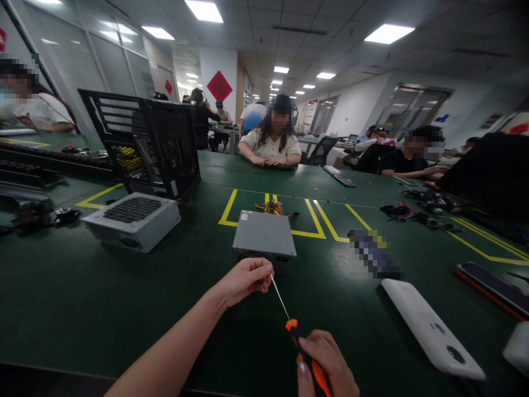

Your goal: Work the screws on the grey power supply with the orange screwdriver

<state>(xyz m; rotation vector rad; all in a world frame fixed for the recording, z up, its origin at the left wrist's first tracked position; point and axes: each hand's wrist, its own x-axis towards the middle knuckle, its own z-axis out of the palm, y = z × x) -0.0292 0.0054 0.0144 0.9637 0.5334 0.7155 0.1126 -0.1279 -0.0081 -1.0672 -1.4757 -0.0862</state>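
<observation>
My right hand (326, 361) is wrapped round the black and orange handle of a screwdriver (303, 347), its shaft slanting up and to the left. At the shaft's tip, the thumb and fingers of my left hand (248, 281) are pinched together. Whether a small screw sits between them is hidden. Just behind my left hand stands a grey power supply unit (264, 231) on the green table (165, 314). A bundle of coloured cables (270, 207) comes out of its far side.
To the left lie a second power supply (134, 218) with a mesh grille and an upright black computer case (152, 143). A white device (432, 325), a phone (494, 286) and loose cables (407, 212) lie to the right. A person (273, 135) sits across the table.
</observation>
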